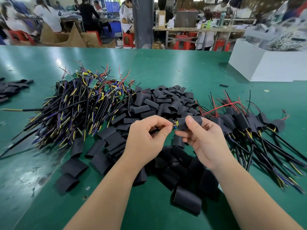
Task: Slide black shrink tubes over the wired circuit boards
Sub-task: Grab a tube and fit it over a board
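Worktop: green table (166, 63). All places are given from the heap of loose shrink tubes (166, 100) at its middle.

1. Heap of loose shrink tubes: short, flattened black sleeves, piled thick at the far side and thinning toward the near edge, where single pieces lie scattered.
2. Pile of bare wired boards (86, 100): touching the heap on its left. Small green boards lie at the far end, and black cables with yellow and blue cores fan out toward the near left.
3. Pile of sleeved boards (249, 123): just right of the heap. Each has a black sleeve on, with red and black leads (221, 107) pointing away and cables trailing near-right.
4. Left hand (146, 135): above the heap's near part, fingers curled. Thumb and forefinger pinch the cable end of the circuit board (175, 126) in work.
5. Right hand (204, 138): beside the left hand, thumb on top and fingers beneath, pinching one shrink tube (189, 122). The tube is partly over the board — only a yellow-and-blue bit shows between the two hands.
6. White box (265, 67): well to the far right of the heap.
7. Small lot of black sleeves (11, 88): well to the left, at the table's edge.
8. Background — people seated at benches, red stools (128, 39).
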{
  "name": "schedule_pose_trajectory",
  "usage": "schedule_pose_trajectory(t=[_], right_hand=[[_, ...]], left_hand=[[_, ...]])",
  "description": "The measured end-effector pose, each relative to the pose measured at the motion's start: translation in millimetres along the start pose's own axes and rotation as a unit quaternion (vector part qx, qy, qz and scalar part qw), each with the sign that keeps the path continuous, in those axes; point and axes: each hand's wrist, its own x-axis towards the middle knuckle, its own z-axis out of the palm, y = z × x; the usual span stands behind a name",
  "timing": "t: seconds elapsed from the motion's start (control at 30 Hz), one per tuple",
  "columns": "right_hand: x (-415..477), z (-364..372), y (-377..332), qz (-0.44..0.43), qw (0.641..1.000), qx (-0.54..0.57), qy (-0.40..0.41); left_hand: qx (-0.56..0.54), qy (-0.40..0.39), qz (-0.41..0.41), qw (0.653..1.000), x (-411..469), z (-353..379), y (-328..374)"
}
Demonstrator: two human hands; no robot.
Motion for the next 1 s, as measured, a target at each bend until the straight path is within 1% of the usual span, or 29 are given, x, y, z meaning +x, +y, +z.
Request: schedule_pose_trajectory(t=[0.13, 0.27, 0.43, 0.53, 0.6, 0.67, 0.7, 0.77, 0.8, 0.83, 0.87, 0.9, 0.93, 0.97, 1.0], right_hand=[[1, -1, 2, -0.009, 0.999, -0.037, 0.013], [1, 0, 8, -0.02, 0.996, -0.092, 0.005], [1, 1, 10, -0.018, 0.997, -0.075, -0.013], [0, 2, 13, 0.004, 0.997, -0.076, -0.023], [0, 4, 13, 0.023, 0.999, -0.039, -0.017], [3, 2, 5, 0.032, 0.998, 0.046, 0.011], [5, -2, -3, 0.029, 0.995, 0.091, 0.028], [9, -16, -21, 0.012, 0.984, 0.163, 0.067], [11, -24, -29, -0.006, 0.979, 0.182, 0.092], [12, -33, -36, -0.027, 0.976, 0.18, 0.121], [12, -41, -42, -0.048, 0.975, 0.155, 0.153], [13, -50, -48, -0.069, 0.973, 0.105, 0.193], [13, -58, -52, -0.088, 0.968, 0.037, 0.234], [13, -66, -55, -0.102, 0.957, -0.038, 0.268], [13, -72, -58, -0.103, 0.943, -0.111, 0.296]], left_hand=[[0.023, 0.0, 0.012, 1.0, 1, -1, -2], [0.021, -0.009, -0.003, 1.0, 1, -1, -2], [0.003, -0.013, -0.016, 1.0, 2, -4, -3], [0.008, -0.007, -0.02, 1.0, 2, -2, -5], [0.018, -0.01, -0.001, 1.0, 2, -3, -4], [0.028, 0.004, 0.026, 0.999, 4, -7, -2], [0.031, 0.019, 0.029, 0.999, 5, -12, -2], [0.041, 0.063, 0.004, 0.997, 9, -24, -6], [0.081, 0.095, -0.019, 0.992, 12, -30, -13], [0.158, 0.126, -0.049, 0.978, 14, -36, -20], [0.254, 0.143, -0.087, 0.953, 17, -41, -28], [0.343, 0.143, -0.132, 0.919, 18, -45, -36], [0.407, 0.13, -0.179, 0.886, 19, -49, -43], [0.443, 0.111, -0.222, 0.862, 19, -52, -49], [0.46, 0.092, -0.257, 0.845, 19, -55, -54]])
